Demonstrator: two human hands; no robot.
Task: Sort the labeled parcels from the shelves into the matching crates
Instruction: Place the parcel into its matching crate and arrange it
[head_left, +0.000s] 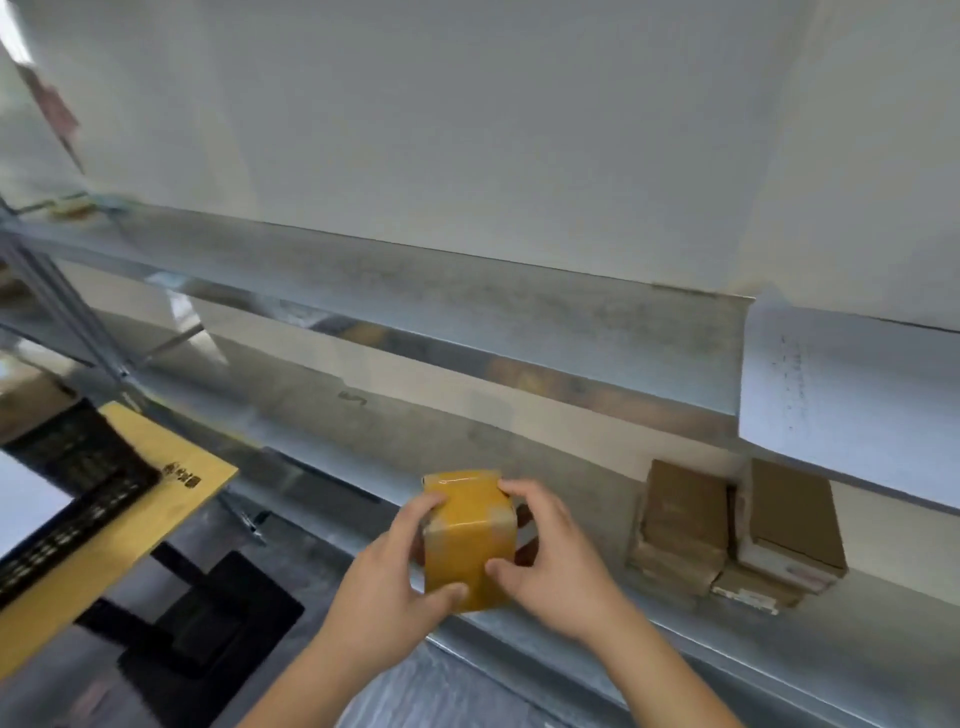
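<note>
You hold a small yellow taped parcel in both hands, just over the front edge of the lower shelf. Your left hand grips its 9 o'clock side, fingers curled over the far top corner and thumb pressed on the near face. Your right hand grips the 3 o'clock side the same way. At 3 o'clock from the parcel, a stack of brown boxes sits on the same shelf, well apart from your hands. At 9 o'clock, a black crate rests on a tan board. A white sheet hangs at 2 o'clock.
</note>
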